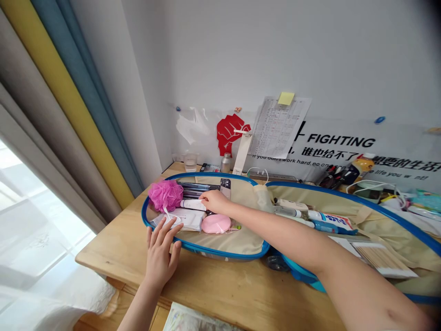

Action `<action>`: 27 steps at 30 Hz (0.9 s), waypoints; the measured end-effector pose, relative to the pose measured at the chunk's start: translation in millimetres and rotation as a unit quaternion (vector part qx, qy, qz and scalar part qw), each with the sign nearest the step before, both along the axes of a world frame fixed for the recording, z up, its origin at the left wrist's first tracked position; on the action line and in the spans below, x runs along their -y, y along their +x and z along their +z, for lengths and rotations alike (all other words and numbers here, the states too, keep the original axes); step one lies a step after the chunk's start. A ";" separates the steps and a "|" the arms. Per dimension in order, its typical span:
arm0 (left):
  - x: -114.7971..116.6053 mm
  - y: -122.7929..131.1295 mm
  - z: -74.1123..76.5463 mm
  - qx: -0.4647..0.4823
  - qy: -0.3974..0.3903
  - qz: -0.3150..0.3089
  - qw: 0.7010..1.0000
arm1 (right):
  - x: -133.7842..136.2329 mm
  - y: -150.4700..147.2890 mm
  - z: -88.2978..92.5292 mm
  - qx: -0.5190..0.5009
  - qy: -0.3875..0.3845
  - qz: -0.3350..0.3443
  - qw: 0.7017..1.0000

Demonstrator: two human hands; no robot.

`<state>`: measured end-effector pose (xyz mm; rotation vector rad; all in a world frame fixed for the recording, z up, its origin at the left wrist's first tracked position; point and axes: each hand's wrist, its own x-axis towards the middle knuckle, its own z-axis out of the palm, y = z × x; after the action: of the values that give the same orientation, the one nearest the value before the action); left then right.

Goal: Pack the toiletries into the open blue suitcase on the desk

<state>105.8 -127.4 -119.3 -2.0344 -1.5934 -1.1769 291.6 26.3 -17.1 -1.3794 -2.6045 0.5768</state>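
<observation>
My right hand [216,201] reaches into the left half of an opened blue-rimmed case [220,252]. Its fingers are closed on the end of a white tube [191,204], which lies flat inside. My left hand [161,250] is open at the near rim, its fingers spread, the tips by a white packet [189,219]. A pink mesh bath puff [165,195] fills the left end, with a white cord at its base. Dark slim packaged items [198,189] lie behind the tube. A pink oval item [216,224] sits at the front, right of the packet.
The case's right half holds a toothpaste tube [332,219], a blue tube [324,226] and a pack of cotton swabs [382,259]. Behind stand a clear cup [190,163], a silver bottle [225,163] and an orange-labelled bottle [361,168]. Curtains [69,105] hang left of the wooden table [120,250].
</observation>
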 end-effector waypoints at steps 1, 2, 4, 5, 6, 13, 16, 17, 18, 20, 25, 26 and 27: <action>-0.2 0.0 0.0 -0.001 0.002 -0.001 1.000 | 0.6 -0.2 -0.6 0.002 0.002 0.001 1.000; -0.3 0.0 -0.1 -0.001 0.004 -0.001 1.000 | 0.9 -0.2 -1.0 0.005 0.004 0.002 1.000; -0.5 0.0 -0.1 -0.003 0.009 -0.001 1.000 | 1.0 0.3 -1.8 0.014 0.012 0.004 1.000; -0.4 -0.1 0.0 -0.004 0.012 -0.001 1.000 | 0.8 0.6 -2.3 0.021 0.018 0.005 1.000; -0.3 -0.1 0.1 -0.005 0.014 0.000 1.000 | 0.8 0.9 -2.9 0.028 0.024 0.005 0.999; 0.1 -0.2 -0.2 -0.004 0.009 0.004 1.000 | 2.2 8.2 9.0 0.059 0.056 -0.007 0.997; 0.0 -0.3 -0.5 -0.006 0.007 0.007 1.000 | -5.6 29.8 33.1 0.038 0.083 -0.032 0.995; 0.1 -0.2 -0.4 -0.008 0.009 0.006 1.000 | -9.8 42.2 42.8 0.030 0.091 -0.045 0.994; 0.1 -0.1 -0.2 -0.010 0.011 0.004 1.000 | -14.3 57.4 52.5 0.023 0.098 -0.060 0.993; 0.1 0.4 0.5 -0.013 0.016 0.001 1.000 | -22.3 95.8 70.2 0.015 0.105 -0.095 0.990; -0.6 1.0 0.6 -0.011 0.021 -0.001 1.000 | -19.3 211.9 87.6 0.043 0.074 -0.187 0.979; -0.8 1.0 0.3 -0.012 0.021 -0.002 1.000 | -14.7 233.0 85.0 0.057 0.058 -0.201 0.976; -1.0 1.0 0.1 -0.013 0.022 -0.003 1.000 | -9.4 252.0 80.6 0.072 0.041 -0.213 0.973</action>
<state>106.8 -126.4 -119.2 -2.0194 -1.5364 -1.1715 543.6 35.7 63.4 -1.9379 -2.2862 0.3126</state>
